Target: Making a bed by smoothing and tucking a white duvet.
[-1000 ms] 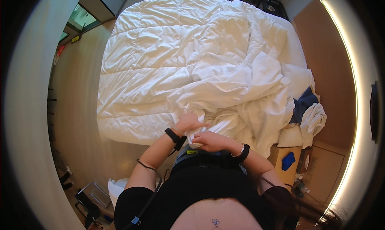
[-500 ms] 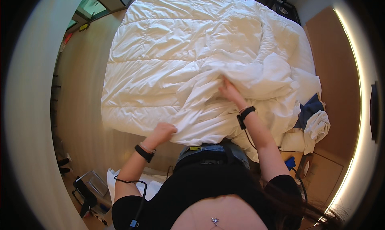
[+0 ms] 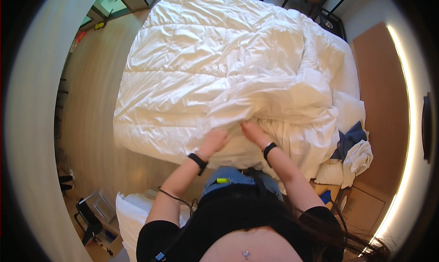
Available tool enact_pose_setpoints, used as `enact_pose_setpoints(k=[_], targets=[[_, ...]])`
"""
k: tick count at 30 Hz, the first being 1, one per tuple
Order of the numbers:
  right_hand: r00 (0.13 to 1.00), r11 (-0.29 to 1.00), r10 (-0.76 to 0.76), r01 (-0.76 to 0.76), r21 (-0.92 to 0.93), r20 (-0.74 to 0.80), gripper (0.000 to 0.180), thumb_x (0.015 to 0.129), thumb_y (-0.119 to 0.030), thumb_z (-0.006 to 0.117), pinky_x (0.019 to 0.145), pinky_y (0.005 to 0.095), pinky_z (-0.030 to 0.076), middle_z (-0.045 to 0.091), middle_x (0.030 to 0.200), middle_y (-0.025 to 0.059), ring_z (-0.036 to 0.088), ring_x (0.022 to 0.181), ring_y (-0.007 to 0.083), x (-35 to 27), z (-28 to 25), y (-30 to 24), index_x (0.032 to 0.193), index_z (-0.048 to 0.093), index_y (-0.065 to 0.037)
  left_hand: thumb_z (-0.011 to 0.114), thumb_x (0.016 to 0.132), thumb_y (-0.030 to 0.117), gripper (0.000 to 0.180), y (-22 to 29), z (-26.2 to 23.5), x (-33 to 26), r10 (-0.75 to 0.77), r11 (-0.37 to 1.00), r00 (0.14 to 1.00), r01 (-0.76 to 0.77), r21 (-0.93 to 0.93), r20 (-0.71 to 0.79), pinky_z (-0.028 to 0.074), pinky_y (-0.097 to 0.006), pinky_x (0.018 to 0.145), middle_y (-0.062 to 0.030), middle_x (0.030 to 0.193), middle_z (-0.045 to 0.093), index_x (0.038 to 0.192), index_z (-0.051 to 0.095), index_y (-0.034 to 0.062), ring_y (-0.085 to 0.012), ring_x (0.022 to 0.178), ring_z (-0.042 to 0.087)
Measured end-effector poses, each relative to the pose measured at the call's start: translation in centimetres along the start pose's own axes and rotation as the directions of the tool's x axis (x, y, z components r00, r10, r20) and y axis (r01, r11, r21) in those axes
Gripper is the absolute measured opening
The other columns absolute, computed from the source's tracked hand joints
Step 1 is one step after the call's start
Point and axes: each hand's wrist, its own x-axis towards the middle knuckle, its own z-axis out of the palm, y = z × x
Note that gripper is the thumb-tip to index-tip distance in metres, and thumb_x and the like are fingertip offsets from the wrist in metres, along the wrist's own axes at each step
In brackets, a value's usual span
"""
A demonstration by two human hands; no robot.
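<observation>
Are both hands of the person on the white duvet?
Yes, the left hand and the right hand both rest on the white duvet.

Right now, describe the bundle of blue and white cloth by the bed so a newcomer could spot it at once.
Start at the big bed with the white duvet that fills the middle of the view. Follow its right edge down to the corner next to the wooden wall panel. There lies the bundle of blue and white cloth, the only blue fabric beside all that white bedding.

Duvet [image 3: 219, 74] covers the bed; towels [image 3: 356, 157] lie right (pillow [image 3: 130, 216] near-left).
</observation>
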Motion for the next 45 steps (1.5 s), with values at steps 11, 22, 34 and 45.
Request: enact_pose_setpoints(k=[11,22,34,45], targets=[[0.707,0.974,0.187,-0.041,-0.225,0.682,0.036,0.082,-0.029,0.053,0.092,0.0605,0.039,0.065,0.114,0.0163,0.060,0.107,0.0365,-6.6,7.4,1.3,0.108,0.067,-0.010,0.047,0.091,0.021,0.047,-2.8,8.2,11.2,-0.179,0.983,0.983,0.180,-0.023,0.035,0.023,-0.043,0.112,-0.0190,0.143,0.039,0.136,0.045,0.0088,-0.0341,0.135,0.032],[0.943,0.834,0.313,-0.329,0.442,0.112,0.072,0.077,-0.015,0.062,0.099,0.0416,0.041,0.045,0.132,0.0300,0.048,0.120,0.0404,-1.5,6.1,3.7,0.140,0.031,-0.001,0.042,0.093,0.016,0.047,-7.8,13.2,8.7,-0.393,0.913,0.920,0.389,0.126,0.005,0.022,-0.043,0.113,-0.0199,0.146,0.035,0.138,0.041,0.0028,-0.0326,0.137,0.031],[0.822,0.880,0.467,-0.395,0.263,-0.327,0.047,0.077,-0.020,0.067,0.096,0.0409,0.043,0.054,0.124,0.0244,0.052,0.115,0.0354,2.9,12.8,11.7,0.118,0.056,0.001,0.052,0.086,0.056,0.073,-5.3,10.5,0.6,-0.299,0.950,0.891,0.313,0.015,0.342,0.032,-0.041,0.107,-0.0239,0.139,0.043,0.135,0.045,0.0019,-0.0364,0.130,0.040],[0.973,0.465,0.122,-0.231,0.854,0.197,0.023,0.075,-0.014,0.058,0.047,0.0247,0.027,0.038,0.053,-0.0071,0.036,0.052,0.0037,-8.1,-2.0,-1.0,0.056,0.048,-0.004,0.056,0.086,0.058,0.061,0.8,8.4,6.2,-0.321,0.160,0.691,0.713,-0.682,0.647,0.042,-0.039,0.091,-0.0124,0.110,0.064,0.116,0.062,0.0057,-0.0263,0.104,0.058]])
